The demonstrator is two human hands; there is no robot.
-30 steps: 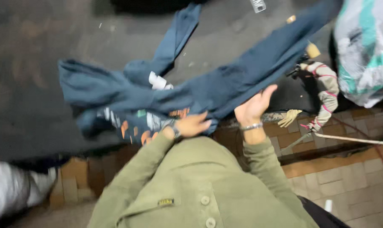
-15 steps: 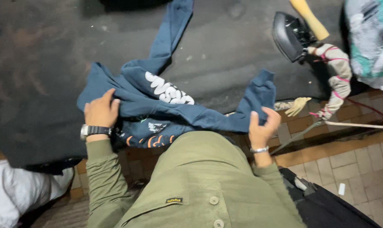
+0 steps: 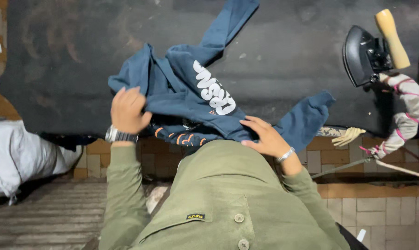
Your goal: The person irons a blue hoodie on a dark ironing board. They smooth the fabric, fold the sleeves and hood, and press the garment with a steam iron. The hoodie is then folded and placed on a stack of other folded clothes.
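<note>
My left hand (image 3: 127, 110) has swung out from the middle of the blue sweatshirt (image 3: 191, 99) to its left edge, where the fingers now curl around a fold of cloth and grip it. My right hand (image 3: 265, 135) has come in the other way and lies flat and spread on the hem nearest my body, holding nothing, only pressing. The sweatshirt has been turned and bunched since a second ago: white lettering now faces up, one sleeve runs away from me, the other lies beside my right hand. It looks only half arranged on the dark padded table (image 3: 288, 60). I count one sweatshirt, one iron (image 3: 364, 54) well to the right of it, one pale bag (image 3: 20, 157) down to its left.
</note>
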